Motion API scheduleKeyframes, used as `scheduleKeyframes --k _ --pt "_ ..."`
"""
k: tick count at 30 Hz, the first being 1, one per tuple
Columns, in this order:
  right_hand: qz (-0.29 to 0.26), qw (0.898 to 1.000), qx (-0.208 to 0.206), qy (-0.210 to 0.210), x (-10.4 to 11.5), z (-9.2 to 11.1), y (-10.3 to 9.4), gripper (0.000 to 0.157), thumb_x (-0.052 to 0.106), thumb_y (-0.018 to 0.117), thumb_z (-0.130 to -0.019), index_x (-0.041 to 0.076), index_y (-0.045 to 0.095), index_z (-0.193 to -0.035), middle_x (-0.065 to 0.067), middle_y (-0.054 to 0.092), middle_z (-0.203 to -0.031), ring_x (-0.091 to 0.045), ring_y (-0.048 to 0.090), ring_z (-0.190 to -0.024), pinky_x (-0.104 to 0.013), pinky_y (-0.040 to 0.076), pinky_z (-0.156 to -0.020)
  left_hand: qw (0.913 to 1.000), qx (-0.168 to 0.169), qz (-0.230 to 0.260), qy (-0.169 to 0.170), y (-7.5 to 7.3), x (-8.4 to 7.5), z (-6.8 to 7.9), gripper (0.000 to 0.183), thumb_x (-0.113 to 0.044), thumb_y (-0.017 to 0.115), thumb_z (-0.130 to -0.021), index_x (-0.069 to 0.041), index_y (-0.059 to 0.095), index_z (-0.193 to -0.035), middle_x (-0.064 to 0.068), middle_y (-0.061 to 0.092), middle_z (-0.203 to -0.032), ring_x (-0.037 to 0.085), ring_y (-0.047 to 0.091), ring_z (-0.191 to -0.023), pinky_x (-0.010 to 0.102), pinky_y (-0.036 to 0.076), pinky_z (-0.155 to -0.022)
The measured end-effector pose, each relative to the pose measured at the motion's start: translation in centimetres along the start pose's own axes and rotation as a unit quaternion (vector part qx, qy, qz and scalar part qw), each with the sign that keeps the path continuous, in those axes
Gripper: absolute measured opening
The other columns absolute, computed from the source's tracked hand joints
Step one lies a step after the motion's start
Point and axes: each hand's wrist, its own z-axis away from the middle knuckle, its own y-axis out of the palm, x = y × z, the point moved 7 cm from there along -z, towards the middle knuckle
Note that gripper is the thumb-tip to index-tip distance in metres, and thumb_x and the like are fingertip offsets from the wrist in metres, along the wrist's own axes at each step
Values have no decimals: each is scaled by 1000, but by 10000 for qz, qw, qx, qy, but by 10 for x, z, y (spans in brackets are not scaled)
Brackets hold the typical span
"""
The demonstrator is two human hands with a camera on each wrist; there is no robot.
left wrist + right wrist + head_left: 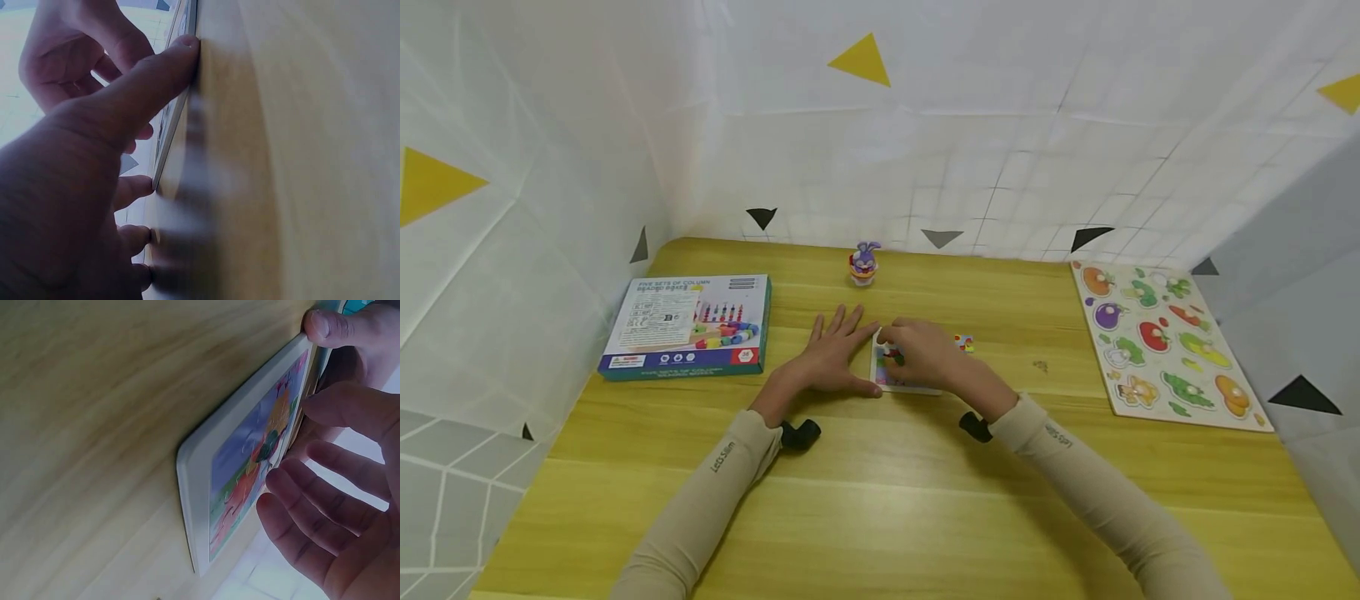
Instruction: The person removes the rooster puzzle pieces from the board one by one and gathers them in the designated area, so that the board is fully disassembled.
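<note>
A small picture puzzle board [880, 384] with a pale frame lies flat on the table between both hands. My left hand [833, 358] rests on the table with fingers spread, thumb and index fingertip at the board's left side. In the left wrist view, that thumb touches the board's edge [167, 153]. Over the board bends my right hand [925, 354], its fingertips close to the picture [253, 456] and partly covering it. The right wrist view shows its thumb and fingers apart and loosely bent, nothing visible between them. A colourful piece [966, 344] lies just beyond the right hand.
At the left stands a flat beaded-toy box [688, 325]. A purple rabbit figurine [863, 264] sits near the table's back edge. On the right lies a wooden vegetable puzzle board [1165, 346]. White sheeting [820, 167] rises behind the table.
</note>
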Motion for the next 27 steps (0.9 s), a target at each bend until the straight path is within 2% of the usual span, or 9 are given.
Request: scheduleKeyframes --k 5,9,14,19,27 --pt "-85 9999 38 -77 4 -1 3 43 20 81 -83 2 68 -120 -7 64 -98 -15 57 -78 -32 51 -69 10000 -37 8 25 0 0 0 110 -70 73 -77 -20 22 -161 13 -2 -167 38 -11 -150 62 -11 -114" --pt "41 9999 6 -134 6 -2 6 38 20 81 -82 4 69 -114 -4 62 -91 -15 54 -73 -32 47 -64 10000 -61 14 37 0 0 -1 111 -70 73 -76 -19 22 -161 13 -2 -167 38 -10 -150 62 -10 -114" --pt "210 9997 -30 -145 9 -4 8 34 19 81 -82 6 71 -111 -6 66 -96 -19 58 -79 -35 51 -68 10000 -66 5 29 0 0 0 112 -69 74 -76 -20 22 -161 13 -2 -167 38 -10 -150 62 -10 -115" --pt "199 9998 59 -73 11 -6 10 37 19 82 -82 6 71 -114 -9 68 -105 -24 62 -90 -39 53 -77 10000 -53 51 46 -1 -1 1 111 -68 75 -76 -20 22 -161 14 -2 -167 39 -11 -150 63 -10 -114" --pt "120 9997 204 92 10 -9 10 41 19 86 -78 5 72 -113 -7 64 -97 -20 58 -83 -36 51 -71 10000 -66 5 69 -3 -3 2 111 -66 75 -77 -19 21 -162 14 -1 -167 40 -9 -150 63 -9 -114"
